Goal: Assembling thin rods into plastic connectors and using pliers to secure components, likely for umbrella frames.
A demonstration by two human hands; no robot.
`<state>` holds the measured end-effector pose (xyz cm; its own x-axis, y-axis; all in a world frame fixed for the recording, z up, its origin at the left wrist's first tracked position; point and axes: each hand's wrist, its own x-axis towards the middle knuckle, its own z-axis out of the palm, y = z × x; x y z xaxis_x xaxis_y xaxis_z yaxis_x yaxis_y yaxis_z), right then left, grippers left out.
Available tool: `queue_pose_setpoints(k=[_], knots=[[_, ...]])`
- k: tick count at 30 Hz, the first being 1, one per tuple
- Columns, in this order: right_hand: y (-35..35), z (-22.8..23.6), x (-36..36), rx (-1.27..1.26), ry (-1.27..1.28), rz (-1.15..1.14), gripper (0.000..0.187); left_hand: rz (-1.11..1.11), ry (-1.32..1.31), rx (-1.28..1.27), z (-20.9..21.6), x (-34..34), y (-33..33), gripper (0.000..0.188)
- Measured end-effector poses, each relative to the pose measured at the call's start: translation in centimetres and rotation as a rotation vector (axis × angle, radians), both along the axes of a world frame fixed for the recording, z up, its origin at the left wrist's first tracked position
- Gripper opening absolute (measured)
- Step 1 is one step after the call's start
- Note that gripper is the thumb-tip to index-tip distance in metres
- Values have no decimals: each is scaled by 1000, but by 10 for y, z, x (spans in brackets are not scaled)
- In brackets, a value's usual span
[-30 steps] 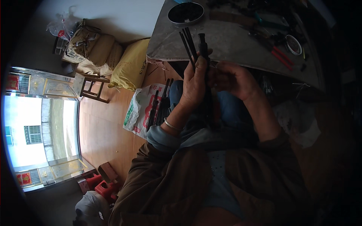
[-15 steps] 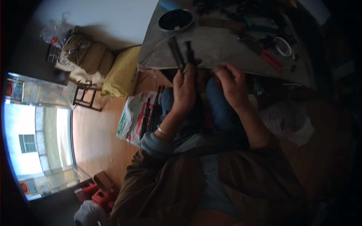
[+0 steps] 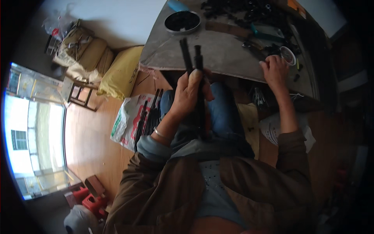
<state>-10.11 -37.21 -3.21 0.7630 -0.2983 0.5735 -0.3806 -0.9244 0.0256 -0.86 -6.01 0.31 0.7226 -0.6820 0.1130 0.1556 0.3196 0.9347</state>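
Note:
My left hand [image 3: 186,91] is wrapped round long black rods or tubes [image 3: 199,58], which stand upright above my lap. A thinner black piece [image 3: 186,52] leans left from the same grip. Over on the right of the table, my right hand [image 3: 276,74] rests with curled fingers over the pliers [image 3: 255,50]. Their red handles are hidden beneath it. Just beyond those fingers lies a small round white-rimmed dish [image 3: 288,55].
On the grey table [image 3: 230,54] stand a round pan of black bits [image 3: 182,21], a brown strip [image 3: 226,28], a teal box [image 3: 268,33] and a heap of black parts [image 3: 245,13]. More black rods [image 3: 145,121] lie on a plastic bag [image 3: 122,123] left of my legs. A yellow sack [image 3: 122,72] sits farther left.
My right hand has moved from near my left hand out to the right, onto the pliers on the table. My left hand keeps hold of the black rods, nearly in place.

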Motion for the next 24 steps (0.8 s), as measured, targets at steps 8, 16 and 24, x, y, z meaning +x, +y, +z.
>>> queue_pose_setpoints(k=[8, 16, 24], knots=[[18, 36, -19, 739, -68, 208, 18, 170, -107, 131, -5, 3, -5, 47], [128, 47, -40, 890, -8, 486, 22, 269, -154, 170, -5, -2, -12, 48], [130, 74, -35, 344, 46, 573, 48, 327, -208, 116, -9, -2, -13, 45]])
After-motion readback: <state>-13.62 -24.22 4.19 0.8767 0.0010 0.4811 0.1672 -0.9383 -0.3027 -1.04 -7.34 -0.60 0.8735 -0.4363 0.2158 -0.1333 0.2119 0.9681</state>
